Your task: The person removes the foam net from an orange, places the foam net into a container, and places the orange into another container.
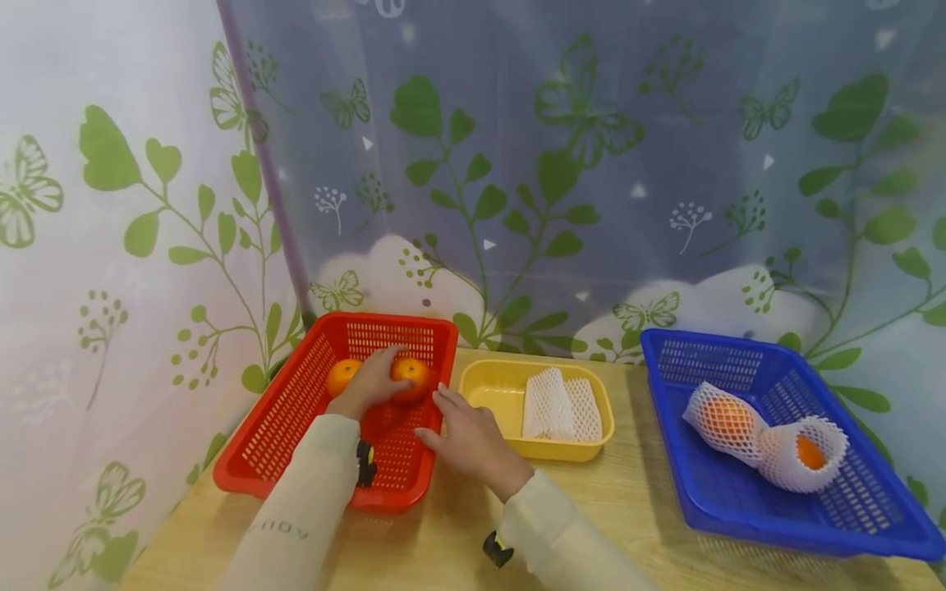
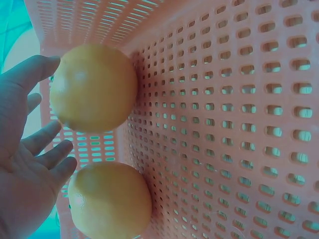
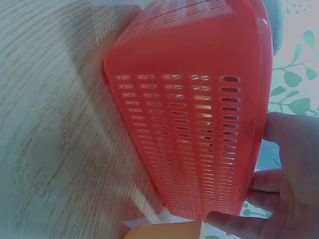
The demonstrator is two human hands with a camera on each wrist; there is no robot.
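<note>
Two oranges lie in a red basket [image 1: 254, 427], one orange [image 1: 342, 376] on the left and another orange [image 1: 411, 379] on the right. My left hand [image 1: 377, 382] reaches in over them, its thumb beside the right orange. In the left wrist view the thumb tip meets the edge of the upper orange [image 2: 93, 88], while the spread fingers [image 2: 55, 154] extend between it and the lower orange [image 2: 109, 200], without closing round either. My right hand [image 1: 473, 435] is at the basket's right rim with fingers extended; its fingertips are at the rim in the right wrist view.
A yellow tray [image 1: 495, 390] with white foam net sleeves [image 1: 548, 406] stands right of the red basket. Farther right, a blue basket [image 1: 709, 501] holds two net-wrapped oranges [image 1: 727, 423]. A patterned curtain [image 1: 488, 164] hangs behind the wooden table [image 1: 458, 533].
</note>
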